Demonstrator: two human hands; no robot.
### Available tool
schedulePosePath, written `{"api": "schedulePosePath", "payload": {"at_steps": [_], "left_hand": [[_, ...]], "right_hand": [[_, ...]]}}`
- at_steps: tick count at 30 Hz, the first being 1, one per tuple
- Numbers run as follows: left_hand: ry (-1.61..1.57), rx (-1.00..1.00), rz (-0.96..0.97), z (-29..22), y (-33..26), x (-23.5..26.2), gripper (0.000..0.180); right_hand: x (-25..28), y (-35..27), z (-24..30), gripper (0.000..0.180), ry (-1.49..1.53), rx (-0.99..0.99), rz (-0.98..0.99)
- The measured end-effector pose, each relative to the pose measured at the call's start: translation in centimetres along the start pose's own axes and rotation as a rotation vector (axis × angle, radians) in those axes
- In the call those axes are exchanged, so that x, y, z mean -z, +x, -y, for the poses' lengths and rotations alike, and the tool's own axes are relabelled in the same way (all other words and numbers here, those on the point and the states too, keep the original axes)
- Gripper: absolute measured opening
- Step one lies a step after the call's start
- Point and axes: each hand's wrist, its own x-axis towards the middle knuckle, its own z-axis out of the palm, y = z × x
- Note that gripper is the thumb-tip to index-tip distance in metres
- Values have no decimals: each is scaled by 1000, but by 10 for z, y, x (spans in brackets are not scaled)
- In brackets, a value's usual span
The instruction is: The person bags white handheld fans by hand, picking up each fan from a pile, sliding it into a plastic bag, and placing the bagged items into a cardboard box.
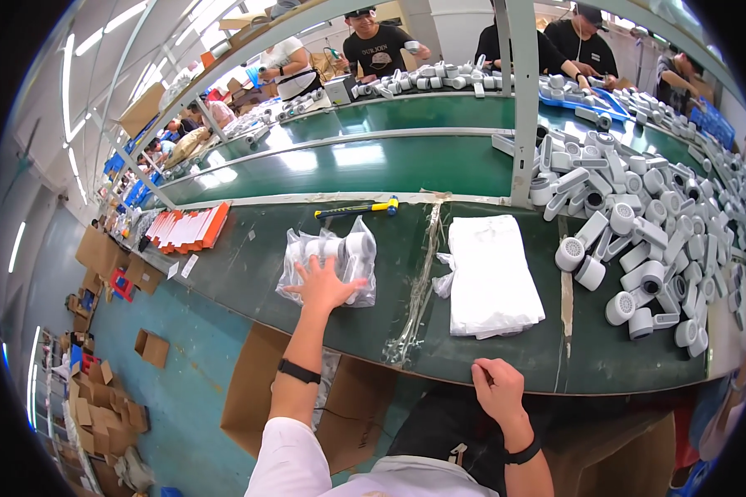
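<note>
My left hand (323,283) lies with its fingers spread over clear plastic bags (360,269) that hold several light grey, round-headed devices. The hand touches the near side of the bags but is not wrapped around them. Closer to me, my right hand (499,385) is curled closed at the table's front edge, and nothing shows in its fingers. Just beyond it lies a flat stack of white plastic bags (493,277). A hammer (356,209) with a yellow and black handle rests behind the filled bags.
A big heap of loose grey devices (638,215) covers the table's right side. Orange and white flat cartons (189,228) lie at the left end. A green conveyor belt (348,170) runs behind a metal post (524,108). Co-workers stand beyond. An open cardboard box (253,385) sits below the table edge.
</note>
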Motion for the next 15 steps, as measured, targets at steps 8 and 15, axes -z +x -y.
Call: {"api": "schedulePosePath", "payload": {"at_steps": [8, 15], "left_hand": [[-19, -87, 42, 43, 12, -18, 87], [-127, -203, -3, 67, 32, -35, 80]], "right_hand": [[0, 3, 1, 5, 7, 5, 23], [-2, 3, 1, 4, -15, 22, 4]]}}
